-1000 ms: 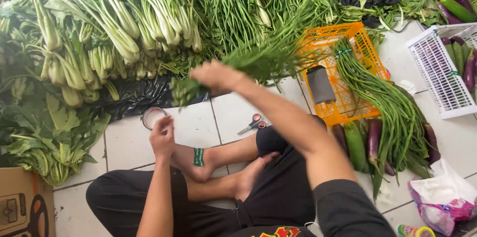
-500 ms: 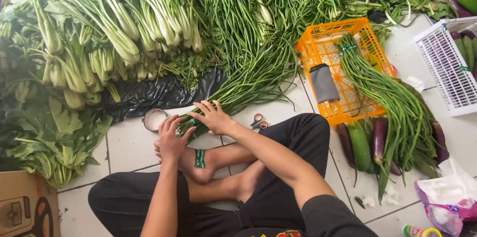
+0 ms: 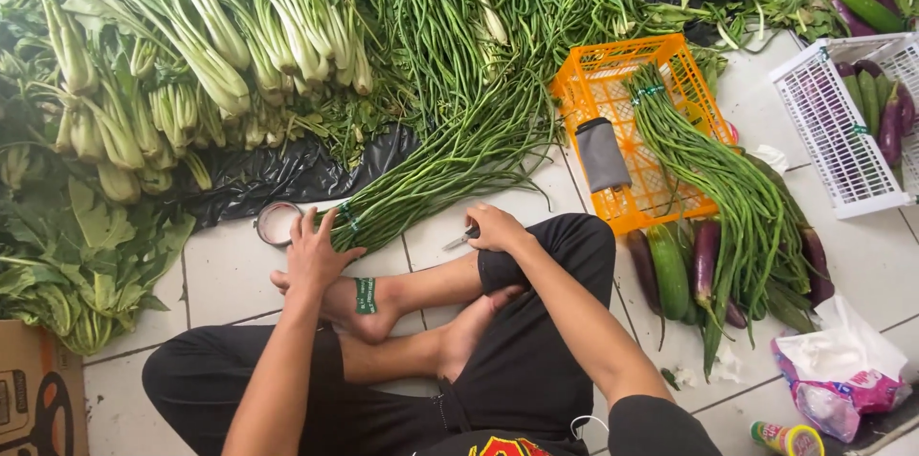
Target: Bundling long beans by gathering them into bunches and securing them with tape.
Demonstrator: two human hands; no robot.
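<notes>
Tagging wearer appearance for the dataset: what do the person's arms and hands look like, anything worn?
Both forearms are bare, with no gloves, watch or rings visible on the left hand or right hand. A black short sleeve covers the right upper arm. No cables or markings show.

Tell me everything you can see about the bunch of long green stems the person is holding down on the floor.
The bunch of long green stems is a thick sheaf of thin, cord-like stalks, fresh and glossy. It lies slantwise on the white tiled floor, cut ends toward the person, far ends running into the heap of greens behind. A green band ties it near the cut ends. The left hand presses on those ends; the right hand, gripping scissors, is beside it without touching.
</notes>
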